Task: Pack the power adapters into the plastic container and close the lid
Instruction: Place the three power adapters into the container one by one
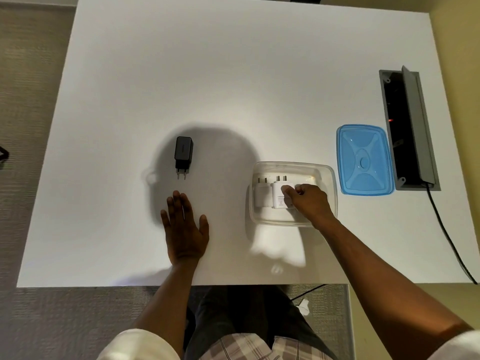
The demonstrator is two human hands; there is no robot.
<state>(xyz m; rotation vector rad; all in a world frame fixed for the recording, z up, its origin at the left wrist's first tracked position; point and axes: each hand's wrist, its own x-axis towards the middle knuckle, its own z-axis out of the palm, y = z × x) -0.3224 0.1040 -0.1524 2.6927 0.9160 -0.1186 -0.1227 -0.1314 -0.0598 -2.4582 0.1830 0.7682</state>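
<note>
**Second white adapter going into the container**

While the left hand [185,227] is lying flat and empty on the table [233,74], its fingers [179,203] spread and holding nothing, the right hand [309,201] is reaching into the clear container [330,178]. Its fingers [302,189] are curling closed around a white adapter [279,198], with the thumb pressing on the upper face. Just left of those fingers, touching or nearly touching the held one, another white adapter [261,196] is already lying inside, prongs pointing away from the person. A black adapter [184,152] is waiting on the table just beyond the left fingertips, prongs toward the person. The blue lid [363,159] is resting on the table to the right of the right hand, beside the container, near a grey socket box [413,120] set in the table.

Judging by this, the step in hand is seating the second white adapter. Doing it well probably means laying it flat and snug against its neighbour, prongs facing the same way, so room is left on the right side for the black one. Letting go only once it is resting on the floor of the container should keep it from tipping. Nothing should be standing above the rim, or the lid may not press shut.
</note>
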